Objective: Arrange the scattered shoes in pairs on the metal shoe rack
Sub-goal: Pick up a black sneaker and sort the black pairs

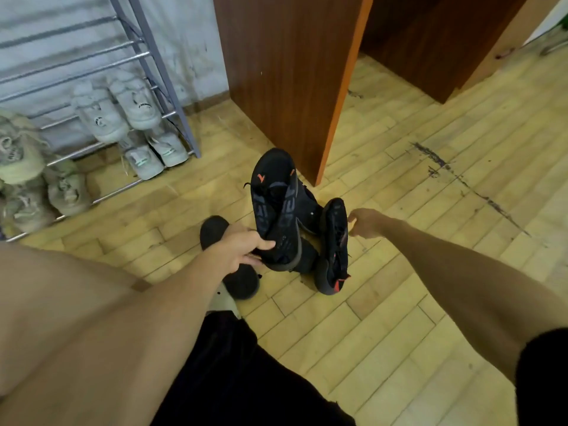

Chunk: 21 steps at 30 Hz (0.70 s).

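Two black fabric sneakers with orange tabs (276, 207) are being gripped by the left hand (242, 247); the right hand (365, 222), half-curled and empty, is being extended toward a third black sneaker (333, 247) at frame centre, likely next for pairing on the metal shoe rack (153, 56) at upper left.

Wood cabinet (285, 72) at twelve o'clock — parquet floor (399, 272) beneath, dark scuff (436, 158) at two o'clock, pale wall (184, 41) at eleven.

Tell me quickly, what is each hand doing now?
Left hand: closed on the lifted black shoe.
Right hand: holding nothing, fingers curled, next to the black shoe on the floor; contact cannot be told.
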{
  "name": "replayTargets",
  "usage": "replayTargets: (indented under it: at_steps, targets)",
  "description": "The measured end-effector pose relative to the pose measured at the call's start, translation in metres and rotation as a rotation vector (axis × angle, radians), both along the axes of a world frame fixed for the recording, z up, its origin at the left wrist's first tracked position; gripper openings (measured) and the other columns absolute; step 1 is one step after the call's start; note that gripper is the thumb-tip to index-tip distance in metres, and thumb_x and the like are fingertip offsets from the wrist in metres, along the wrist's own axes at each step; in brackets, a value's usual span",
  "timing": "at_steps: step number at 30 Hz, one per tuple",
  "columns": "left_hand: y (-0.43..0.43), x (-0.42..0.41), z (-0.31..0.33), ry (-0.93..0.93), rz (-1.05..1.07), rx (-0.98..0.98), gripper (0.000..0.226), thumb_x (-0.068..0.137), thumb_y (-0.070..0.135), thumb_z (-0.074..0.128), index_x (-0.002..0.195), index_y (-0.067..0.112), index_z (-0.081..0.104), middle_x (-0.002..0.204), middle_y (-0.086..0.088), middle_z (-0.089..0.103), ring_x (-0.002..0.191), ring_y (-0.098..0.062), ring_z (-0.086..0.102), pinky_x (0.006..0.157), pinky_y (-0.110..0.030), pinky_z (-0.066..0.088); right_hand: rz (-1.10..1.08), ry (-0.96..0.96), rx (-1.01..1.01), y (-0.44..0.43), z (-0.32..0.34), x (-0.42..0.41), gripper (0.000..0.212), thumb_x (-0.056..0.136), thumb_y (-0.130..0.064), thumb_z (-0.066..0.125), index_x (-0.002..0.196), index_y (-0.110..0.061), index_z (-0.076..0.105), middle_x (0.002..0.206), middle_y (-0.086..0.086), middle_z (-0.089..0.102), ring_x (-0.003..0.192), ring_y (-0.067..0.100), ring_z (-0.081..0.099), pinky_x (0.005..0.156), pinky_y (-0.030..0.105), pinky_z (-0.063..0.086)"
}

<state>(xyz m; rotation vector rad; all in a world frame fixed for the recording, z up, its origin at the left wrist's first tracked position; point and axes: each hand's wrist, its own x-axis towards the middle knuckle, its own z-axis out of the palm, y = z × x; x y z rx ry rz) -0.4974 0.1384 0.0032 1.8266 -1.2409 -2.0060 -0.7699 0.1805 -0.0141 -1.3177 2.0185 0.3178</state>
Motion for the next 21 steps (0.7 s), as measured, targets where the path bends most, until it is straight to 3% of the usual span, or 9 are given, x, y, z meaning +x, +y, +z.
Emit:
replayTargets:
  at_steps: [4, 9, 12, 15, 18, 21]
  targets:
    - [0.009, 0.001, -0.007, -0.080, -0.080, -0.001, 0.042, 0.078, -0.002, 0.073, 0.117, 0.004, 0.062, 0.112, -0.011, 0.066, 0.096, -0.028, 0.063, 0.074, -0.037, 0.058, -0.101, 0.002, 0.078, 0.034, -0.041, -0.008, 0.053, 0.095, -0.025, 0.058, 0.140, -0.002, 0.043, 0.137, 0.017, 0.053, 0.121, 0.033, 0.053, 0.095, 0.037, 0.047]
    - [0.011, 0.000, -0.016, -0.200, -0.117, -0.010, 0.043, 0.075, 0.000, 0.076, 0.115, -0.001, 0.061, 0.116, -0.016, 0.065, 0.102, -0.032, 0.062, 0.069, -0.037, 0.058, -0.620, -0.327, 0.031, 0.071, -0.105, 0.015, 0.058, 0.094, -0.025, 0.058, 0.143, -0.006, 0.035, 0.141, 0.016, 0.046, 0.122, 0.034, 0.051, 0.087, 0.041, 0.054]
    - [0.009, -0.001, -0.019, -0.200, -0.105, 0.005, 0.047, 0.077, 0.002, 0.076, 0.120, -0.001, 0.059, 0.120, -0.018, 0.065, 0.109, -0.035, 0.062, 0.079, -0.041, 0.058, -0.856, -0.464, -0.021, 0.088, -0.128, 0.038, 0.061, 0.095, -0.024, 0.056, 0.147, -0.018, 0.026, 0.139, 0.015, 0.047, 0.120, 0.035, 0.052, 0.083, 0.043, 0.054]
    - [0.008, -0.002, -0.021, -0.198, -0.089, 0.001, 0.051, 0.077, 0.002, 0.075, 0.125, -0.001, 0.058, 0.124, -0.017, 0.063, 0.113, -0.035, 0.060, 0.082, -0.041, 0.058, -1.082, -0.555, -0.124, 0.085, -0.137, 0.045, 0.055, 0.093, -0.019, 0.060, 0.140, -0.015, 0.032, 0.127, 0.016, 0.052, 0.108, 0.032, 0.057, 0.072, 0.039, 0.055]
    - [0.007, -0.001, -0.021, -0.205, -0.094, -0.005, 0.053, 0.077, 0.004, 0.076, 0.126, 0.000, 0.057, 0.126, -0.016, 0.063, 0.114, -0.034, 0.060, 0.082, -0.040, 0.058, -1.165, -0.544, -0.106, 0.071, -0.140, 0.047, 0.057, 0.086, -0.015, 0.069, 0.133, -0.007, 0.036, 0.121, 0.017, 0.052, 0.104, 0.033, 0.059, 0.056, 0.034, 0.054]
    - [0.008, 0.000, -0.021, -0.198, -0.100, -0.005, 0.051, 0.078, 0.004, 0.075, 0.126, 0.001, 0.058, 0.126, -0.016, 0.063, 0.115, -0.033, 0.060, 0.083, -0.039, 0.058, -1.171, -0.536, -0.033, 0.066, -0.145, 0.050, 0.050, 0.085, -0.014, 0.071, 0.126, -0.001, 0.046, 0.113, 0.016, 0.057, 0.092, 0.030, 0.058, 0.059, 0.032, 0.051]
